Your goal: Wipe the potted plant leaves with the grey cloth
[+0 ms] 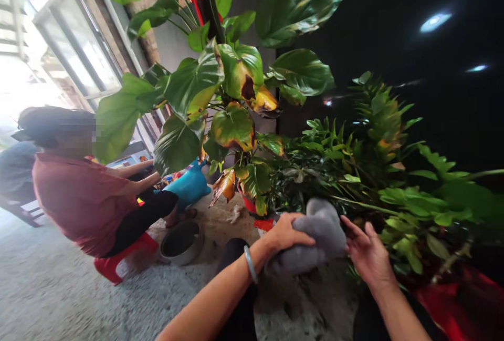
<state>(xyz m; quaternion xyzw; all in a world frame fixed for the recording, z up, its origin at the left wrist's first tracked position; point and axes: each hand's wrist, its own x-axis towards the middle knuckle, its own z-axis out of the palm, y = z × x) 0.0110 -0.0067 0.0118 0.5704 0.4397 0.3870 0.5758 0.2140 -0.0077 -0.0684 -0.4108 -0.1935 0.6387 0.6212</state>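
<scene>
A soft grey plush-looking bundle [325,228] is held in front of my knees, its exact kind unclear. My left hand [286,233], with a pale bangle [250,264] on its wrist, grips the bundle from the left, thumb and fingers pressed into it. To its right, my right hand [370,251] is open, palm partly turned up and fingers apart. Its fingertips are at the bundle's right edge; whether they touch it I cannot tell. The bundle's underside is partly hidden.
A tall leafy plant [236,120] with browned leaves stands ahead, and lower greenery [409,204] crowds the right. At left, a person in a pink shirt [79,199] sits on a red stool [114,265] beside a grey basin [199,241]. Red material [460,299] lies lower right.
</scene>
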